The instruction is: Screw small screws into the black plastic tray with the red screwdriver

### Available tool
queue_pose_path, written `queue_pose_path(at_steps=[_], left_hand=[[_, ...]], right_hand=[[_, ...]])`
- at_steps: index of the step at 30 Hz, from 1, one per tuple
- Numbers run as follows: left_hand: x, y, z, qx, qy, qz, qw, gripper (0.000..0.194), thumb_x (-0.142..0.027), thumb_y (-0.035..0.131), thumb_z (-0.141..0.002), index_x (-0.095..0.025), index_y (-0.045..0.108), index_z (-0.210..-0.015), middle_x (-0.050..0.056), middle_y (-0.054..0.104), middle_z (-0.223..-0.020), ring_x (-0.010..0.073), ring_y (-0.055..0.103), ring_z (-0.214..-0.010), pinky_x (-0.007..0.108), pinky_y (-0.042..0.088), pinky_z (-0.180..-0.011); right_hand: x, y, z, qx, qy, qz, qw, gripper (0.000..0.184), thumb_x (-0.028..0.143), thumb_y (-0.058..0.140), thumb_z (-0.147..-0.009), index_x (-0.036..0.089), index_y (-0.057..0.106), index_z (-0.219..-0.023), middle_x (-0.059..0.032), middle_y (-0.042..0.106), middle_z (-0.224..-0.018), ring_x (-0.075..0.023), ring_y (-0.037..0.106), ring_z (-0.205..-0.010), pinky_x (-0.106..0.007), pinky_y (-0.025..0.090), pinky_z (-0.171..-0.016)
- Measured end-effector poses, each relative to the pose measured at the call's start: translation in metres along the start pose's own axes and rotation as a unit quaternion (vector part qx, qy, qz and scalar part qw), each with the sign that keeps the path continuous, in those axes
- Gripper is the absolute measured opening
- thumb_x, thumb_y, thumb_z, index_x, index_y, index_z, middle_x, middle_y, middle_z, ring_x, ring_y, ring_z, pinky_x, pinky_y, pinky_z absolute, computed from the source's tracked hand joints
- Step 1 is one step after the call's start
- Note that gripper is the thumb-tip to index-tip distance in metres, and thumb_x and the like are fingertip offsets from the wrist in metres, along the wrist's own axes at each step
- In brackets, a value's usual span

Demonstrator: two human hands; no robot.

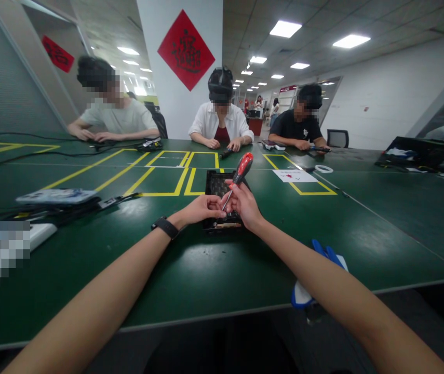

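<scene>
My right hand [248,208] is closed around a screwdriver [244,167] with a red and black handle. Its handle tilts up to the right, and its metal shaft slants down towards the fingertips of my left hand [201,209]. Those left fingertips are pinched together by the lower end of the shaft; whatever they hold is too small to make out. Under both hands lies an open black case [208,227] with a patterned inside surface. My hands hide much of its middle, including the spot where the screwdriver's tip ends.
Blue and white gloves [303,295] lie at the table's front edge, beneath my right forearm. On the left are a pale flat box [58,196] and cables. A paper sheet [295,176] and a white ring [323,169] lie to the right. Several people sit opposite.
</scene>
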State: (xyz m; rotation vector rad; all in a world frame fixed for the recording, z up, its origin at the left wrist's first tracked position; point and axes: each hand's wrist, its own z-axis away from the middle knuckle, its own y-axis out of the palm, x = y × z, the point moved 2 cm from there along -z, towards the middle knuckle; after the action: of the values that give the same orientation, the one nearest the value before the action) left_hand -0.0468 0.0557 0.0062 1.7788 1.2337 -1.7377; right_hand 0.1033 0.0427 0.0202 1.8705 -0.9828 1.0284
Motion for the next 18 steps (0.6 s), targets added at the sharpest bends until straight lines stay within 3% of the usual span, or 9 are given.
queue_pose_path(at_steps=[11, 18], left_hand=[[0.0013, -0.0042, 0.0009, 0.011, 0.004, -0.012, 1.000, 0.025, -0.034, 0.069, -0.071, -0.010, 0.062, -0.076, 0.001, 0.061, -0.067, 0.0077, 0.054, -0.060, 0.020, 0.041, -0.059], [-0.0006, -0.0031, 0.0009, 0.006, 0.014, -0.030, 0.999, 0.028, -0.037, 0.066, -0.073, -0.010, 0.065, -0.081, 0.004, 0.065, -0.074, 0.0101, 0.057, -0.066, 0.023, 0.044, -0.065]], right_hand=[[0.0015, -0.0001, -0.0004, -0.004, 0.004, -0.008, 1.000, 0.031, 0.038, 0.046, -0.086, 0.020, 0.048, -0.111, 0.0028, 0.061, -0.064, -0.0066, 0.052, -0.042, -0.018, 0.041, -0.043], [0.0001, -0.0024, -0.0011, -0.014, -0.011, -0.017, 1.000, 0.029, 0.036, 0.047, -0.086, 0.021, 0.046, -0.111, 0.0020, 0.063, -0.067, -0.0066, 0.053, -0.042, -0.018, 0.042, -0.044]])
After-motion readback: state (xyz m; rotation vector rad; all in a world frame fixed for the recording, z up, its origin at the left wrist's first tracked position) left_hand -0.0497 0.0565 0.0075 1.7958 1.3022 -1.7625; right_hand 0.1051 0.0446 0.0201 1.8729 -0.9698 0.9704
